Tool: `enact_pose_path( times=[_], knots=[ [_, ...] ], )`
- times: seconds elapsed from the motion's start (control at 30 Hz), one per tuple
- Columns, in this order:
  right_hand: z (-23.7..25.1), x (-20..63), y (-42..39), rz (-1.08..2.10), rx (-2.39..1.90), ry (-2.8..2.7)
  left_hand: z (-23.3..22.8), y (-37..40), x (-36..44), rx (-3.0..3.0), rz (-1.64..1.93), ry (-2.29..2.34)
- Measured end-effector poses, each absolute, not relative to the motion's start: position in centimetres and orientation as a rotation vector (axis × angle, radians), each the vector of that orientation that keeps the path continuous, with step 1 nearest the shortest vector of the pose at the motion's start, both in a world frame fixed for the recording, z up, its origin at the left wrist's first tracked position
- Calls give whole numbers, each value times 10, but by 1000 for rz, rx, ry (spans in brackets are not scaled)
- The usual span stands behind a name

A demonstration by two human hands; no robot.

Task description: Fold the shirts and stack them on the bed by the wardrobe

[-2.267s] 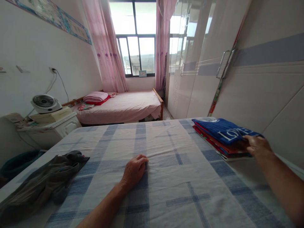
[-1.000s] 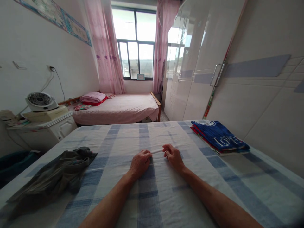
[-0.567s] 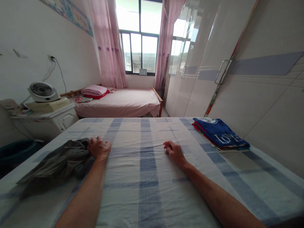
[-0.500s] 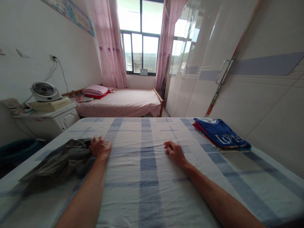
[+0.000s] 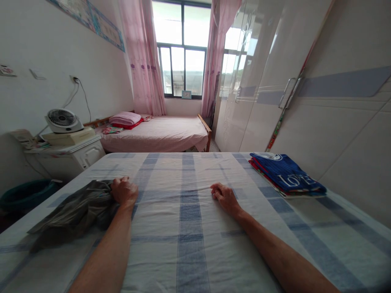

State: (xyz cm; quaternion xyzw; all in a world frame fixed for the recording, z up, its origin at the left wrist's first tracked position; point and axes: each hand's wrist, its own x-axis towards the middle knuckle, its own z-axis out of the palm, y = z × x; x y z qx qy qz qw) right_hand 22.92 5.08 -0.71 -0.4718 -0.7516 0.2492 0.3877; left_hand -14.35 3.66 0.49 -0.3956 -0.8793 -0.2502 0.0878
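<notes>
My left hand (image 5: 124,190) is closed on the near edge of a crumpled dark grey garment (image 5: 75,209) that lies at the left of the bed (image 5: 189,228), which has a white and blue checked sheet. My right hand (image 5: 224,196) rests on the sheet near the middle, fingers loosely curled, holding nothing. A stack of folded clothes (image 5: 285,175), with a blue one bearing white letters on top, sits at the bed's right edge, well beyond my right hand.
A white wardrobe (image 5: 305,89) runs along the right side. Across the room stands a second bed with pink bedding (image 5: 159,134) under a window. A white bedside cabinet (image 5: 71,156) with a small fan (image 5: 62,120) stands at the left, a green basin (image 5: 24,195) below.
My right hand left the folded stack and came to the middle of the sheet. My left hand slid left from the middle and closed on the grey garment.
</notes>
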Motion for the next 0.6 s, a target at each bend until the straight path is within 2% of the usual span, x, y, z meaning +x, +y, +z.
enact_pose_path(
  times=[0.17,0.33,0.53,0.6],
  knots=[
    [-6,229,51,623,-1207,-1931,5,37,-142,-1170,-697,-2635],
    [-7,229,51,617,-1215,-1941,5,39,-156,-1190,-1021,-2549],
    [-9,229,54,600,-1223,-1940,17,57,-153,-921,-1991,-2445],
    [-8,229,54,601,-1220,-1945,30,60,-136,-938,-2134,-2415]
  ],
)
